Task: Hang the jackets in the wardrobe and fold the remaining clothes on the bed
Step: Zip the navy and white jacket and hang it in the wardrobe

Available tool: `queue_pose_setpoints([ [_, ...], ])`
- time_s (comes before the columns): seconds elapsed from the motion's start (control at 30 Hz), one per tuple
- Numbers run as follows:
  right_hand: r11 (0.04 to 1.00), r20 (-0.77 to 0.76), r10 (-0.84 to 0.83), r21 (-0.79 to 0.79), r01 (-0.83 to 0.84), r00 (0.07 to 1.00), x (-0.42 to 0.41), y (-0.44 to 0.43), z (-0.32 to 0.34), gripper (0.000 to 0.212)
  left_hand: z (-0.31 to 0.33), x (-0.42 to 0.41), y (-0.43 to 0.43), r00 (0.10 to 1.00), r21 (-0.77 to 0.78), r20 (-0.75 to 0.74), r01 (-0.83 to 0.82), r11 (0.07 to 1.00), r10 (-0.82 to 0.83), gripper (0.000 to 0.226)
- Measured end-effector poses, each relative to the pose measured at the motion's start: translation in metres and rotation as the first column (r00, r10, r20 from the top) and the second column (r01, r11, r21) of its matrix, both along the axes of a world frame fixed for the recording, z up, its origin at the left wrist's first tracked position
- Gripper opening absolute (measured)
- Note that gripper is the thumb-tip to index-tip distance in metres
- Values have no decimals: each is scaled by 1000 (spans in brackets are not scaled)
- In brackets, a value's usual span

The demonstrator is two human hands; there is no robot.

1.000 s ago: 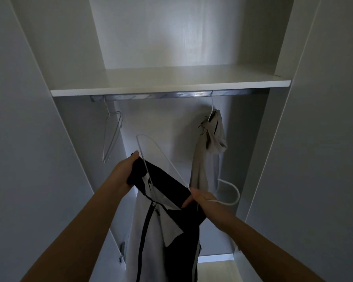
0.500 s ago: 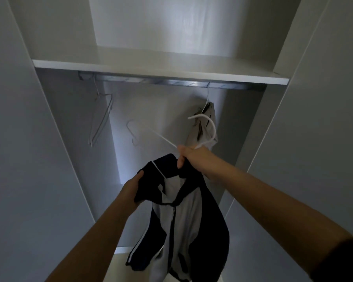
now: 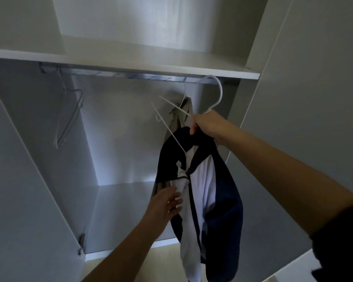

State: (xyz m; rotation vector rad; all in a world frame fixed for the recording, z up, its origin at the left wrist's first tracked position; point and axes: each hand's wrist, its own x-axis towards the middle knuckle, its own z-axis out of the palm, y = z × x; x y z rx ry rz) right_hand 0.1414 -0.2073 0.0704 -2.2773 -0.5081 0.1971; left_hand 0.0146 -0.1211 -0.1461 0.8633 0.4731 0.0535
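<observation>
A navy and white jacket [image 3: 208, 192] hangs from a white hanger [image 3: 217, 94] inside the wardrobe. My right hand [image 3: 207, 125] grips the hanger's neck together with the jacket's collar, and the hook is raised close to the metal rail [image 3: 130, 75] near its right end. My left hand [image 3: 165, 204] is lower down, its fingers loosely touching the jacket's white front. Behind the hanger a beige jacket [image 3: 184, 112] hangs from the rail, mostly hidden.
An empty grey hanger [image 3: 69, 117] hangs at the rail's left end. A white shelf [image 3: 151, 64] sits just above the rail. Open wardrobe doors [image 3: 18, 180] flank both sides. Light wooden floor [image 3: 151, 261] shows below.
My right hand has lifted the hanger and jacket up and to the right, toward the rail. My left hand let go of the collar and dropped to the jacket's front.
</observation>
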Motion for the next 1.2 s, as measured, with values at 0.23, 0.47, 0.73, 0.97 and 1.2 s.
queue_pose_setpoints([
  [0.23, 999, 27, -33, 28, 32, 999, 11, -19, 14, 57, 29, 41, -31, 982, 826, 179, -118, 551, -57, 14],
  [0.47, 997, 92, -56, 62, 51, 994, 18, -24, 21, 64, 34, 43, -26, 939, 937, 341, -336, 92, -49, 7],
  [0.73, 996, 113, -47, 79, 38, 993, 19, -16, 8, 57, 15, 29, -21, 947, 760, 246, -320, -565, -206, 32],
  [0.97, 981, 173, -86, 189, 52, 981, 30, -13, 24, 52, -51, 6, 4, 985, 791, 7, -112, -601, -174, 34],
  [1.2, 994, 165, 82, 56, -92, 983, 21, -14, -3, 57, -23, 31, 20, 925, 643, -360, 342, 685, -123, 21],
])
